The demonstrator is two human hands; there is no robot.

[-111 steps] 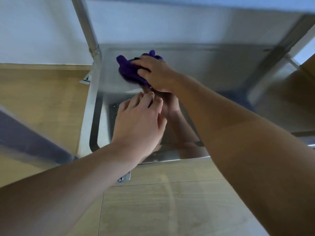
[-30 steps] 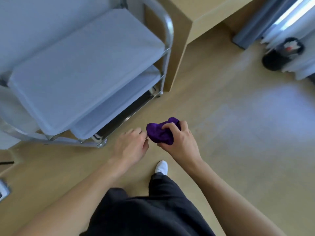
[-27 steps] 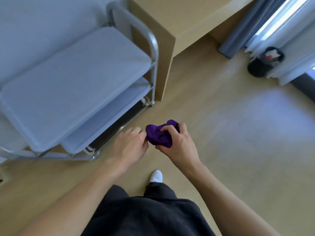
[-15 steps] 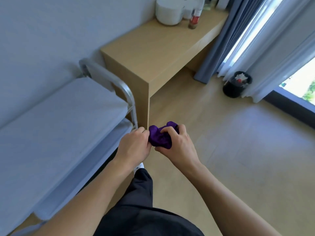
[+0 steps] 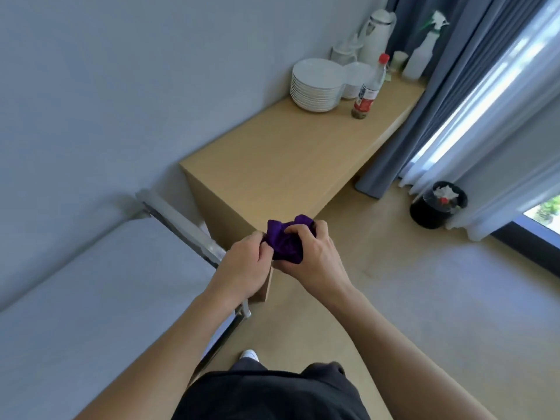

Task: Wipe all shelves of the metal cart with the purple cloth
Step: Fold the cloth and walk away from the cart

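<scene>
The purple cloth (image 5: 285,241) is bunched up between both hands, held in the air in front of me. My right hand (image 5: 315,259) grips it from the right and above; my left hand (image 5: 247,266) pinches its left side. The metal cart (image 5: 91,298) stands at the lower left, its flat top shelf and tubular handle (image 5: 178,224) in view. Its lower shelves are hidden beneath the top one. Both hands are to the right of the cart's handle, not touching the cart.
A wooden side table (image 5: 288,159) stands right beside the cart, carrying a stack of white plates (image 5: 315,84), a bottle (image 5: 368,92), a kettle (image 5: 375,34) and a spray bottle (image 5: 422,53). A black bin (image 5: 436,204) sits by the curtains (image 5: 454,95). Wooden floor lies to the right.
I have stood up from the cart's low shelf and the view has swung up toward the side table. My left hand has closed onto the cloth that my right hand carries.
</scene>
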